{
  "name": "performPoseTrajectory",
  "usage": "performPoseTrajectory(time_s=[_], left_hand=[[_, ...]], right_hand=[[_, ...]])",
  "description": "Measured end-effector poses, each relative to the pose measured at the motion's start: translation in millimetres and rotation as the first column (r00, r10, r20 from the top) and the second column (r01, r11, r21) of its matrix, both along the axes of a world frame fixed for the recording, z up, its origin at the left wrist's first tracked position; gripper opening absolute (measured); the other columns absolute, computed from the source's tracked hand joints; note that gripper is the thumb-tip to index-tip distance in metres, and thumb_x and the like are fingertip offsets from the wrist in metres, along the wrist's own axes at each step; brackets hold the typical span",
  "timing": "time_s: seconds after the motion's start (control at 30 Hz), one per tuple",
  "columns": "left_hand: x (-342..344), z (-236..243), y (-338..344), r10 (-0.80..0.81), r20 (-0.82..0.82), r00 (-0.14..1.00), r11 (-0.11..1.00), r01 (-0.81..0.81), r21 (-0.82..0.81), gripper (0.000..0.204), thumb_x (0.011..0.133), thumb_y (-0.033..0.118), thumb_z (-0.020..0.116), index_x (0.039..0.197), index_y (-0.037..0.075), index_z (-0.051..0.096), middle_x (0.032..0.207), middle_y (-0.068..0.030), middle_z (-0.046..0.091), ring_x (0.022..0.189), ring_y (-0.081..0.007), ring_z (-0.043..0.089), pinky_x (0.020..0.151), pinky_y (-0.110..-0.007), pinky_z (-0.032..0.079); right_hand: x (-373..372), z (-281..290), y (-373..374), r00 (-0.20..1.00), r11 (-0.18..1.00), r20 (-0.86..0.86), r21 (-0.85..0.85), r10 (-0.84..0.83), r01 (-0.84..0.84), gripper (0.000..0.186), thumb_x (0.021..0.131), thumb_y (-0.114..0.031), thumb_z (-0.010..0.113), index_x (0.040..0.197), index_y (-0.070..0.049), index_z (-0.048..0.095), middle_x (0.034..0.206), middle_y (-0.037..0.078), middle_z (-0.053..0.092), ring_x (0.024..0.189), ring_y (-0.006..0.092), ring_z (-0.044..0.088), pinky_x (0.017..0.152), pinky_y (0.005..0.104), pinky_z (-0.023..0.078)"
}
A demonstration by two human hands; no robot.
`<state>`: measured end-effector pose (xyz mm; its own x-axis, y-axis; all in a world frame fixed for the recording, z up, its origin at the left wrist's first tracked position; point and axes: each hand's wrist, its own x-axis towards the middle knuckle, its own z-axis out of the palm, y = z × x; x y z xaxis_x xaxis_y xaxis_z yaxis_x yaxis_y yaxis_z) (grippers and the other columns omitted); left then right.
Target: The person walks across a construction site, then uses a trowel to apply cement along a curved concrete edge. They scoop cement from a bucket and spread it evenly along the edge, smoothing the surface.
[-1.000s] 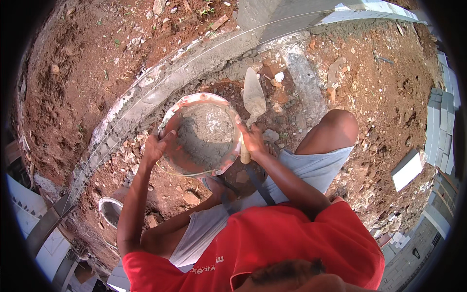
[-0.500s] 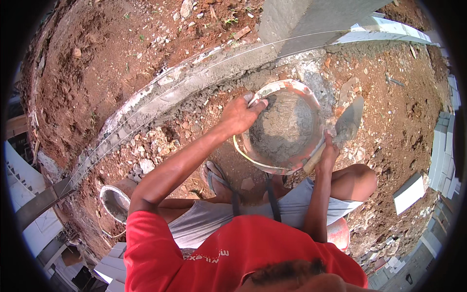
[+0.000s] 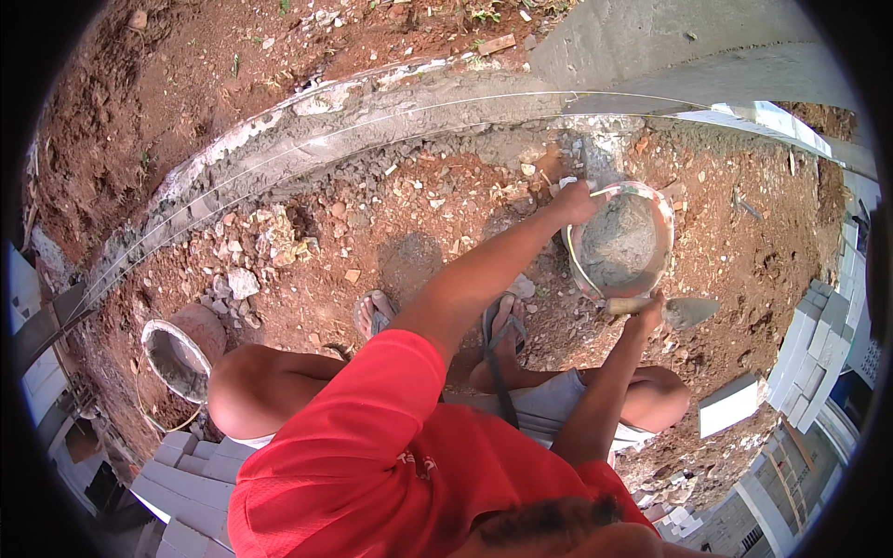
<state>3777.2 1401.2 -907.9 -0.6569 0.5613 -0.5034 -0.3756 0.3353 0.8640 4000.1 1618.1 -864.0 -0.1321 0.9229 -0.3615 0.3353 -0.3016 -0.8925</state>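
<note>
A round bucket (image 3: 664,234) of wet grey mortar (image 3: 616,244) stands on the soil, ahead and to my right. My left hand (image 3: 575,205) reaches across and is closed on the bucket's far left rim. Just below its near rim, my right hand (image 3: 648,313) grips a trowel (image 3: 693,312). The wooden handle points left and the grey, mortar-smeared blade points right. Some fingers of both hands are hidden from this angle.
A mortar-lined bucket (image 3: 173,361) lies tipped at my left. Ahead run a low mortar strip (image 3: 372,121) and stretched strings beside a concrete column (image 3: 642,46). Grey blocks are stacked right (image 3: 807,349) and lower left (image 3: 191,474). A single block (image 3: 730,406) lies nearer. Stones litter the soil.
The mortar bucket has shifted to the right, my left hand still on its rim and that arm stretched farther across. The trowel blade has swung from pointing up and right to pointing right.
</note>
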Motion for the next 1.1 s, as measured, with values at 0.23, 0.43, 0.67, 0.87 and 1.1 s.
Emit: performPoseTrajectory(time_s=[0.23,0.43,0.67,0.87,1.1], left_hand=[[-17,55,-130,-0.364,-0.256,0.895,0.929,0.368,-0.036,0.047,0.084,0.048,0.080,0.100,0.005,0.071,0.102,-0.0142,0.071,0.098,-0.0273,0.068,0.085,-0.041,0.054],[-30,122,-323,-0.678,-0.179,0.713,0.690,0.533,-0.490,0.030,0.092,0.036,0.073,0.093,0.006,0.074,0.093,-0.0121,0.074,0.092,-0.0260,0.069,0.082,-0.044,0.054],[92,162,-544,0.338,-0.214,0.916,0.865,-0.392,-0.312,0.022,0.097,0.026,0.069,0.105,0.006,0.070,0.098,-0.0086,0.074,0.098,-0.0205,0.070,0.091,-0.040,0.055],[255,105,-605,0.919,-0.181,-0.351,-0.382,-0.906,-0.183,0.055,0.084,0.049,0.081,0.105,0.003,0.062,0.094,-0.0078,0.070,0.071,-0.0150,0.069,0.064,-0.033,0.055],[371,62,-695,0.465,0.148,-0.873,-0.880,-0.439,0.182,0.073,0.091,0.055,0.068,0.142,0.008,0.047,0.129,-0.0156,0.061,0.109,-0.0322,0.065,0.082,-0.043,0.062]], right_hand=[[-96,142,-78,0.974,0.927,-0.097,0.337,0.207,-0.164,0.035,0.096,-0.030,0.070,0.079,-0.003,0.056,0.062,0.004,0.052,0.055,0.0120,0.049,0.048,0.0298,0.036],[-103,107,-108,0.889,0.781,0.251,0.424,0.384,-0.457,0.044,0.097,-0.036,0.067,0.087,0.007,0.062,0.069,0.013,0.059,0.061,0.0230,0.059,0.052,0.0359,0.047],[-132,115,-173,0.874,0.855,0.181,0.195,0.450,-0.480,0.048,0.094,-0.038,0.066,0.093,0.009,0.065,0.089,0.015,0.064,0.081,0.0235,0.061,0.070,0.0374,0.050],[-163,133,-226,0.835,0.840,-0.233,0.369,0.498,-0.398,0.029,0.093,-0.019,0.067,0.077,0.002,0.056,0.077,0.010,0.055,0.064,0.0207,0.054,0.057,0.0358,0.044],[-165,122,-304,0.506,0.533,-0.170,0.212,0.845,-0.819,0.032,0.098,-0.024,0.067,0.077,-0.004,0.053,0.071,0.005,0.052,0.061,0.0161,0.051,0.055,0.0313,0.045]])
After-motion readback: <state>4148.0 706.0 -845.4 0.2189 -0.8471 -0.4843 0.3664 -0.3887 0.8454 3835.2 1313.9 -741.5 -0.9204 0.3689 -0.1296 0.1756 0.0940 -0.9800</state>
